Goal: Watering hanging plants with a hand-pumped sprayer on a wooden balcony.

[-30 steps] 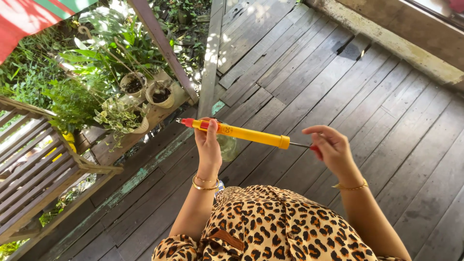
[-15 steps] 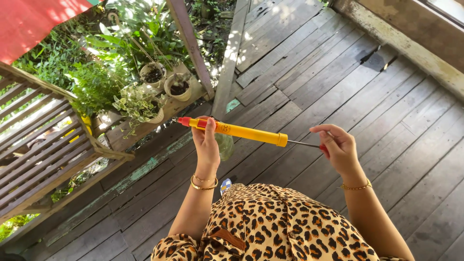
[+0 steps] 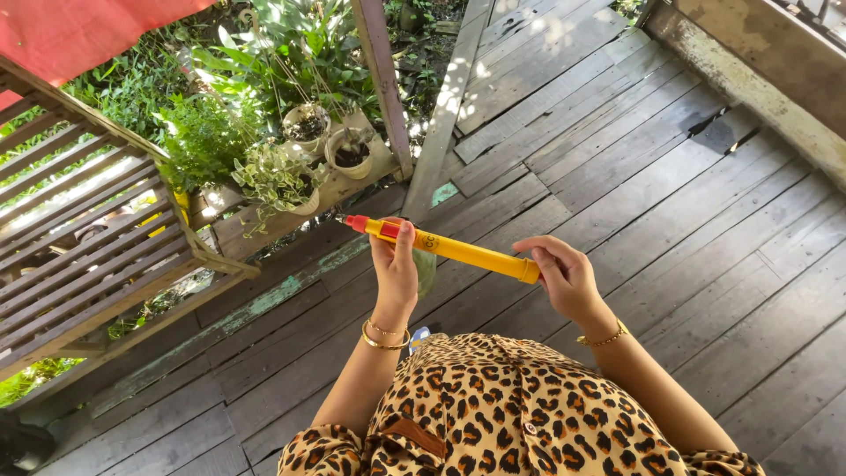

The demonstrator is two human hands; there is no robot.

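Plunger now pushed in, yellow pump sprayer (image 3: 449,249) gripped between both hands: left (image 3: 395,269), right (image 3: 564,278)

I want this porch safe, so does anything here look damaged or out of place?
Yes: the grey wooden plank floor has a dark broken gap near the upper right, and the boards are weathered with peeling green paint. The yellow tube sprayer looks intact.
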